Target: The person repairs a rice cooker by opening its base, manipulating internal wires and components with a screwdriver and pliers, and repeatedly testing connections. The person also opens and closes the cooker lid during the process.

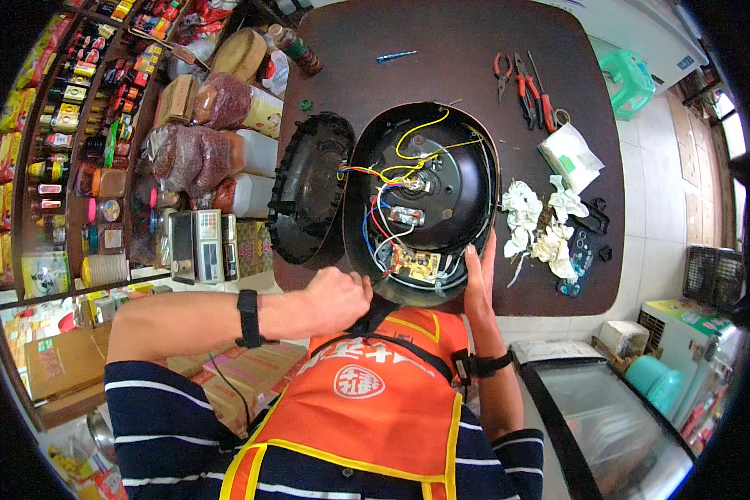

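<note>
An opened appliance housing (489, 179), apparently an upturned rice cooker, lies near the table's front edge. Inside are a round metal base, yellow, red, white and blue wires, and a small circuit board (417, 265). Its black cover (308, 192) lies to the left, with wires running across to the housing. My right hand (477, 279) grips the housing's right side, thumb on the rim and fingers along the outer wall. Beside the near left rim, my left hand (339, 297) is closed with its fingers curled; whatever it may hold is hidden.
On the table's right lie red-handled pliers (502, 77), more red-handled tools (532, 96), crumpled tissues (550, 221) and a tissue pack (571, 157). A blue screwdriver (396, 57) is at the back. Goods shelves and a scale (196, 246) stand left; a green stool (629, 82) stands right.
</note>
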Motion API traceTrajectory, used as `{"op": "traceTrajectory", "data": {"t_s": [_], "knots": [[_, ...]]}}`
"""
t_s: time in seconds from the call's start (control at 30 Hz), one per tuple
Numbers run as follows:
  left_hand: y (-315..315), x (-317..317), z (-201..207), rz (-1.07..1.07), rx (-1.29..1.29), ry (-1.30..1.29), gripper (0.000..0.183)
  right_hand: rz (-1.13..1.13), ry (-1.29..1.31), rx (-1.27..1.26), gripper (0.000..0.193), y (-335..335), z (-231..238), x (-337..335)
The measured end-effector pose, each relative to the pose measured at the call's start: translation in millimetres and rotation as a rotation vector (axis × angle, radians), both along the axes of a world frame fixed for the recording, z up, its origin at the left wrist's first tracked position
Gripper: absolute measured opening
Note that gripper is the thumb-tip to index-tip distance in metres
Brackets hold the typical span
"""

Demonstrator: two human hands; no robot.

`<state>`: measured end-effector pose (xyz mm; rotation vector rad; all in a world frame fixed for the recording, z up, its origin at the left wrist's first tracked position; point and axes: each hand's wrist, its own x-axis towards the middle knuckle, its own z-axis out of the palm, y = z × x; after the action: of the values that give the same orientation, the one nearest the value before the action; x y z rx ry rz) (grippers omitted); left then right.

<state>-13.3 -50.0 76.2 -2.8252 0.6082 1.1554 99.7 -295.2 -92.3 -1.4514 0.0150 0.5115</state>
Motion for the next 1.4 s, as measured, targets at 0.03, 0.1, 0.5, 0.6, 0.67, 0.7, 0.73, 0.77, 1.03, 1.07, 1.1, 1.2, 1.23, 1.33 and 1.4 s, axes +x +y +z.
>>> {"op": "traceTrajectory", "data": {"t_s": [0.03,0.1,0.5,0.6,0.67,0.7,0.73,0.77,1.03,1.07,1.1,1.2,1.23,1.33,1.4], "knots": [[0.6,-0.5,0.0,0.034,-0.033,-0.033,0.045,-0.013,0.020,0.009,0.092,0.4,0.7,0.2],[2.6,1.0,0.1,0.089,-0.050,0.013,0.043,0.005,0.009,0.005,0.092,-0.8,2.1,0.8],[4.9,-6.2,-15.4,-0.006,-0.109,-0.122,0.047,0.017,-0.007,0.076,0.088,-3.5,-10.9,-0.1],[1.5,-5.2,-13.1,0.005,-0.097,-0.131,0.046,0.015,0.001,0.026,0.087,-1.9,-16.9,0.8],[2.6,1.2,-6.9,0.061,-0.123,-0.080,0.045,0.040,-0.030,0.003,0.084,-5.3,-18.3,1.5],[2.3,0.5,0.1,0.085,-0.145,-0.081,0.044,0.053,-0.052,0.018,0.082,-7.4,-18.1,2.1],[2.7,0.3,7.8,0.106,-0.166,-0.084,0.043,0.051,-0.015,0.046,0.082,-7.7,-17.9,1.6],[2.2,0.7,15.1,0.126,-0.186,-0.086,0.042,0.047,0.023,0.074,0.081,-8.2,-17.0,1.1],[-27.5,-4.4,23.8,0.265,-0.292,-0.033,0.054,0.042,0.090,0.026,0.083,-8.7,-9.2,-6.2],[-30.1,-3.7,18.1,0.257,-0.286,-0.027,0.057,0.038,0.078,0.008,0.084,-7.9,-10.2,-6.9],[-31.8,-4.0,12.9,0.262,-0.292,-0.020,0.058,0.033,0.064,-0.010,0.084,-7.9,-11.5,-6.9],[-37.5,-7.1,0.9,0.273,-0.305,-0.014,0.059,0.025,0.065,0.032,0.086,-10.6,-15.4,-8.2],[-39.0,-8.2,-1.8,0.274,-0.305,-0.026,0.059,0.024,0.051,0.054,0.086,-11.6,-16.5,-8.5],[-40.8,-9.0,-5.3,0.283,-0.305,-0.032,0.058,0.030,0.040,0.023,0.086,-10.2,-19.7,-8.7],[-40.4,-8.6,-4.5,0.285,-0.298,-0.028,0.058,0.032,0.035,0.007,0.085,-9.5,-20.2,-8.5]]}}
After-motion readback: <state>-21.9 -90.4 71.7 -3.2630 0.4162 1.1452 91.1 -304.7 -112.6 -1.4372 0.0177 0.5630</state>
